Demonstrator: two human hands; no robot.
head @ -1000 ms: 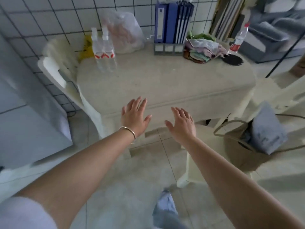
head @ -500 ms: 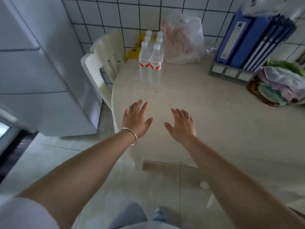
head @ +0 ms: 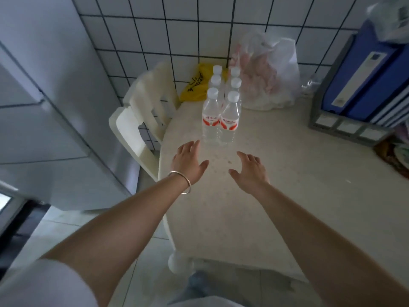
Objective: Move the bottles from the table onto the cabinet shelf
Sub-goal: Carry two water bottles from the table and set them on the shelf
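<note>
Change: both hands have come forward over the table, nearer the bottles than half a second ago.
Left hand (head: 188,161): fingers spread wide, holding nothing, silver bangle (head: 181,182) on the wrist, fingertips just short of the front bottles.
Right hand (head: 250,170): fingers spread, empty, above the tabletop.
Clear plastic water bottles with white caps and red labels (head: 220,117): upright in two rows on the cream table (head: 287,173), near its back left corner.
Nearby: white plastic bag (head: 269,72) just behind the bottles; cream plastic chair (head: 141,120) to their left; blue folders (head: 371,69) at the right.
</note>
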